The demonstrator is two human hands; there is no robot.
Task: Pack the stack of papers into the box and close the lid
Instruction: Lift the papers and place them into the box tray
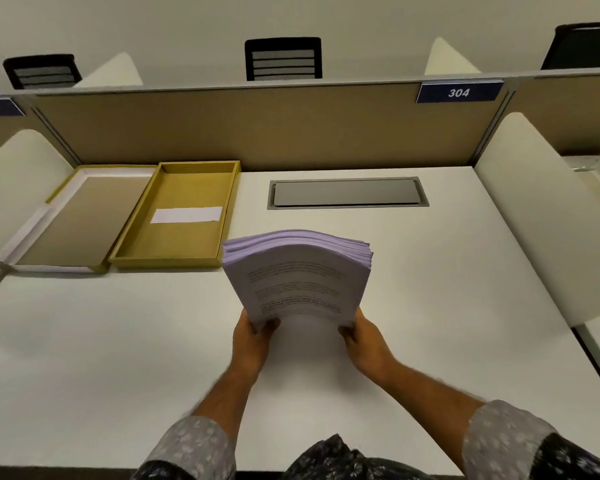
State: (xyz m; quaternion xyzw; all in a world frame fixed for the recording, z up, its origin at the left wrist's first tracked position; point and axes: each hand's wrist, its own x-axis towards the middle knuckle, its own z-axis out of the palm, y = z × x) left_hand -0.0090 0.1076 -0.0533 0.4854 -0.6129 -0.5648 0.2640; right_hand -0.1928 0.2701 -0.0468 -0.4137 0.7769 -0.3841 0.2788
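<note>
A thick stack of pale lilac printed papers (pixel 297 271) is held above the middle of the white desk, bowed upward across its width. My left hand (pixel 252 341) grips its near left corner and my right hand (pixel 362 341) grips its near right corner. The open mustard-yellow box (pixel 231 199) lies to the left of the stack at the back of the desk, with a white slip (pixel 186 215) on its floor. Its lid (pixel 80 220) lies open and flat further left, beside the box.
A grey cable hatch (pixel 347 192) is set into the desk behind the stack. A tan partition (pixel 257 129) with a "304" sign (pixel 459 92) closes the back. White side dividers (pixel 541 216) stand at both sides. Black chairs (pixel 283 58) show beyond the partition.
</note>
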